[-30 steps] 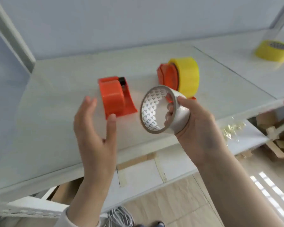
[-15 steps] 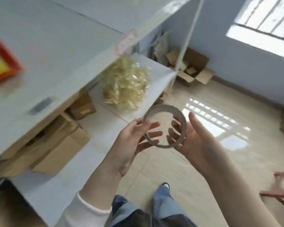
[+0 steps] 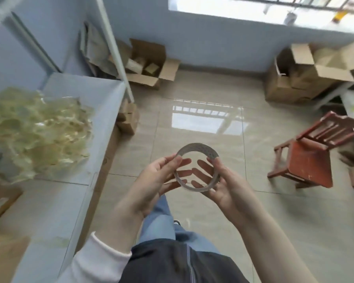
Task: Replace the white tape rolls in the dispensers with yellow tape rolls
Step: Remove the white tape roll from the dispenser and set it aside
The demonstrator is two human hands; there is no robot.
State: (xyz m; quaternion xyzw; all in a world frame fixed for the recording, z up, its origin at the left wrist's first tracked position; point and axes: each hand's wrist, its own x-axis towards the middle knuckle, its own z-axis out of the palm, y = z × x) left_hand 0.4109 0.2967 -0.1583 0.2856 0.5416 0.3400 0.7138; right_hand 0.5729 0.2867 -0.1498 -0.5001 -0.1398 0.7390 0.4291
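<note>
I hold the white tape roll (image 3: 198, 149), a thin ring with a patterned inner face, out over the tiled floor with both hands. My left hand (image 3: 157, 180) pinches its left side between thumb and fingers. My right hand (image 3: 221, 186) grips its right side, fingers reaching through the ring. The roll's open face is turned up toward me. No dispenser and no yellow tape roll is in view.
A low pale shelf (image 3: 70, 180) runs along the left with a heap of crumpled clear tape (image 3: 37, 131) on it. Open cardboard boxes (image 3: 149, 64) stand by the far wall, more boxes (image 3: 300, 74) at the right. A red wooden chair (image 3: 309, 160) stands right of my hands.
My view has swung from the shelf with the orange dispensers to the floor. My left hand has joined my right on the white roll.
</note>
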